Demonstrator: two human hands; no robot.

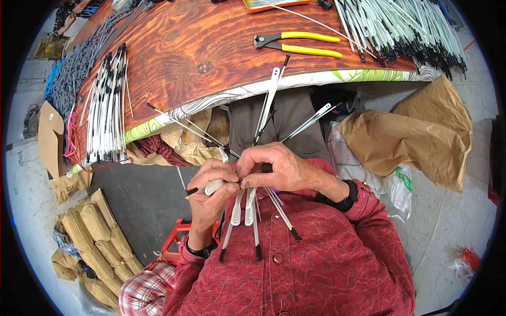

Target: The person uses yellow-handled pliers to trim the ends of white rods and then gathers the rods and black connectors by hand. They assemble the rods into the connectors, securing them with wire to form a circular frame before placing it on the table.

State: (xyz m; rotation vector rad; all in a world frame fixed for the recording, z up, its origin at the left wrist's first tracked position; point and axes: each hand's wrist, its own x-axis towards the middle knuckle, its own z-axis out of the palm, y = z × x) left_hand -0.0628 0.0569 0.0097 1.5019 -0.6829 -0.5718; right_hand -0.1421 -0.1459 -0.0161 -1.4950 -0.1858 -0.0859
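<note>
In front of my chest, my left hand [210,185] and my right hand [279,167] meet with fingers pinched together over the middle of a spread bundle of thin white rods [266,117]. The rods fan outward on several sides and end in black tips. Among them are flat white strips [236,215] with small holes at their ends. Another rounded white piece [213,187] sticks out between my left fingers, beside a black tip. A fine thread seems to run at the fingertips; the exact joint under them is hidden.
On the wooden table [179,58] lie yellow-handled pincers [298,43], a large pile of white rods [390,26] and a smaller bundle [108,105]. Grey cord-like bundles [79,68] line its left edge. Brown paper [416,137] is at right, tan wrapped packs [100,237] at lower left.
</note>
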